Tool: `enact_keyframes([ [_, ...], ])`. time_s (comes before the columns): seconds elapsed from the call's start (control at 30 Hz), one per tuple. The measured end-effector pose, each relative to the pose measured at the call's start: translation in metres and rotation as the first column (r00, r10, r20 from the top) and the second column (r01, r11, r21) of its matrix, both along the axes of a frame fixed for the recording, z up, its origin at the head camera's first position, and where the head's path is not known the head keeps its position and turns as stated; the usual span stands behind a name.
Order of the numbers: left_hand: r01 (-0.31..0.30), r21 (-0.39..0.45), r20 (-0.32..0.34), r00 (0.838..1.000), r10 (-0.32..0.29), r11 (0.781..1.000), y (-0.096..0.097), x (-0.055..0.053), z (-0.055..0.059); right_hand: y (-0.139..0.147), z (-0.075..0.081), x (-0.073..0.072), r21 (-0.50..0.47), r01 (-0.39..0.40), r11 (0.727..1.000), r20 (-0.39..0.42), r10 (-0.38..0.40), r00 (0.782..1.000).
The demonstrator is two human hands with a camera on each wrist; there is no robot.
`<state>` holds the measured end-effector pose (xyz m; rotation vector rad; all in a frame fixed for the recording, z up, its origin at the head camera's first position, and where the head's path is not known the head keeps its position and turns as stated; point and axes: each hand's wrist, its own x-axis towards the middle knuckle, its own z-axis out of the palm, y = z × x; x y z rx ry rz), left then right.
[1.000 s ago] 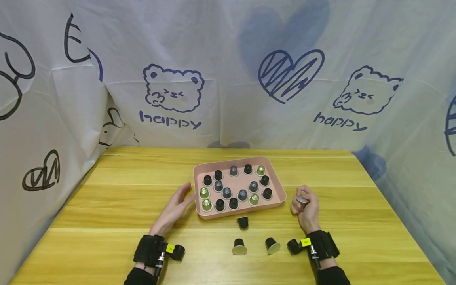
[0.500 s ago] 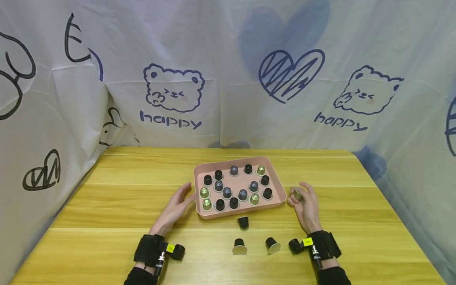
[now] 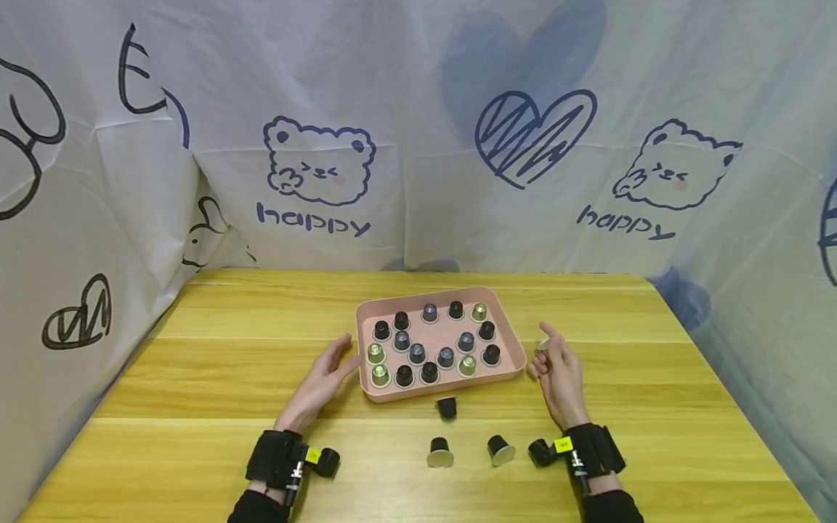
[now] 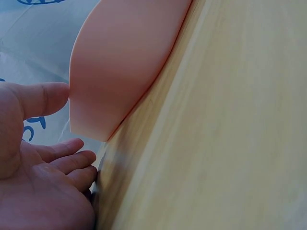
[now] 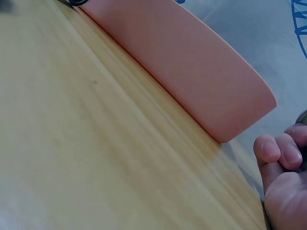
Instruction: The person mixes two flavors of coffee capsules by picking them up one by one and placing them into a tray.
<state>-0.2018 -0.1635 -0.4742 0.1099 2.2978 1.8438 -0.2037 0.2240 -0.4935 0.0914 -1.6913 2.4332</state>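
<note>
A pink tray [image 3: 437, 335] holds several coffee capsules standing lid down, in black, blue-grey and green. Beside its left end, my left hand [image 3: 319, 381] has its fingers extended, and the thumb [image 4: 50, 98] touches the tray's rim in the left wrist view. Off the tray's right end, my right hand [image 3: 564, 378] holds a coffee capsule [image 3: 542, 346] in its curled fingers, with one finger sticking out. Most of that capsule is hidden; only a sliver of its edge shows in the right wrist view.
In front of the tray lie a black capsule [image 3: 447, 408], a second black capsule [image 3: 439, 453] and a third black capsule [image 3: 500, 451]. All rest on the wooden table [image 3: 196, 407]. A printed cloth [image 3: 418, 181] hangs behind and along both sides.
My right hand has turned and tipped the held capsule, shifting it up and left towards the fingertips, and a finger has straightened. My left hand and the tray have stayed still.
</note>
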Motion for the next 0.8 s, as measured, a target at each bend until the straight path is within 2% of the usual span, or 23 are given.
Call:
enact_keyframes([
  [0.2,0.002,0.004,0.003,1.0,-0.002,1.0,0.0,0.001,-0.001,-0.001,0.003,-0.001,0.05,-0.036,0.998,0.007,0.035,0.999],
  [0.37,0.003,0.008,0.004,1.0,-0.003,1.0,0.0,0.001,0.0,-0.003,0.013,-0.007,0.112,-0.077,0.991,-0.033,0.082,0.996],
  [0.47,0.0,0.005,0.005,1.0,0.0,1.0,0.0,0.0,0.0,-0.004,0.026,-0.014,0.265,-0.034,0.964,-0.081,0.057,0.995],
  [0.53,0.001,0.005,0.003,1.0,-0.001,1.0,0.0,0.0,0.0,-0.005,0.036,-0.02,0.409,0.007,0.912,-0.107,0.041,0.993],
  [0.57,0.002,0.006,0.003,1.0,-0.002,1.0,0.0,-0.001,0.0,-0.005,0.041,-0.024,0.488,0.03,0.872,-0.118,0.032,0.993],
  [0.67,0.003,0.008,0.001,1.0,-0.003,1.0,-0.001,-0.001,0.0,-0.01,0.057,-0.035,0.676,0.069,0.734,-0.12,0.018,0.993],
  [0.8,0.001,0.006,0.004,1.0,-0.001,1.0,-0.001,0.0,-0.001,-0.022,0.075,-0.05,0.841,0.055,0.539,-0.096,0.048,0.994],
])
